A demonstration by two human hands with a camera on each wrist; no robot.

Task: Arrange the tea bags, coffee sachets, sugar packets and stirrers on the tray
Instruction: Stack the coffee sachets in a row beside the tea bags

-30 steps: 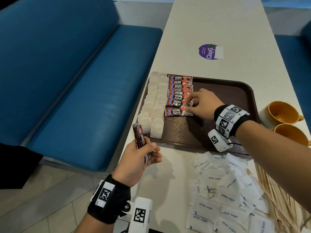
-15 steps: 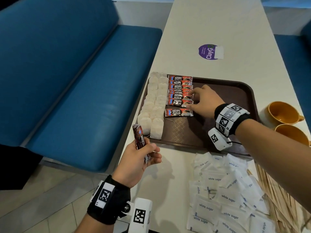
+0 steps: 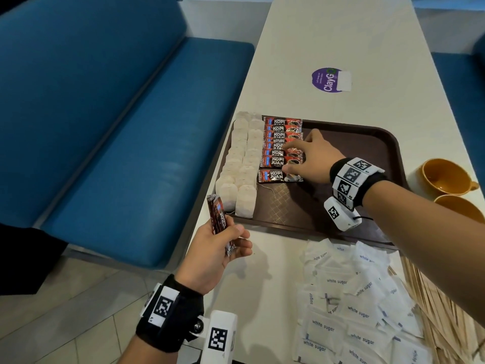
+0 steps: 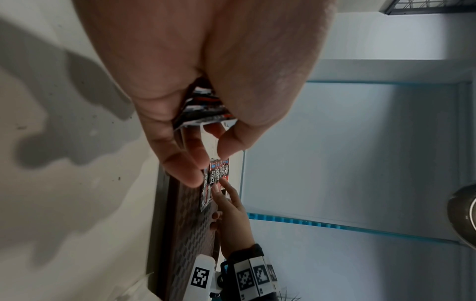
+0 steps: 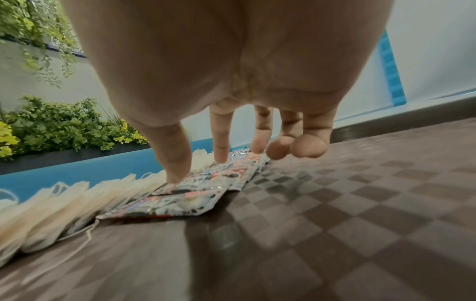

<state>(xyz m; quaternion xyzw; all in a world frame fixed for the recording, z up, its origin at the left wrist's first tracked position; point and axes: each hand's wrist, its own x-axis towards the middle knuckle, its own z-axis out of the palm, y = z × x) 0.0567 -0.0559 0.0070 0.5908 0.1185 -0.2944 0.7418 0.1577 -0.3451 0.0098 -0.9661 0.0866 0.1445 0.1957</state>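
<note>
On the brown tray (image 3: 367, 143) two columns of tea bags (image 3: 244, 164) line the left side, with a column of red coffee sachets (image 3: 280, 143) beside them. My right hand (image 3: 290, 160) lies over the near end of that column. Its thumb and index finger press straight down on the sachets (image 5: 193, 191), beside the tea bags (image 5: 64, 201). My left hand (image 3: 236, 239) hovers off the tray's near left corner and grips a small stack of coffee sachets (image 3: 216, 216) upright between thumb and fingers (image 4: 180, 163). The sugar packets (image 3: 354, 306) and wooden stirrers (image 3: 433, 298) lie on the table in front of the tray.
Two orange cups (image 3: 443, 177) stand to the right of the tray. A purple sticker (image 3: 330, 80) marks the table farther back. A blue bench (image 3: 131, 140) runs along the table's left edge. The right half of the tray (image 5: 360, 203) is bare.
My right hand has slid from the nearest sachet up onto the column, fingers now spread over it. The left hand with its stack has stayed put.
</note>
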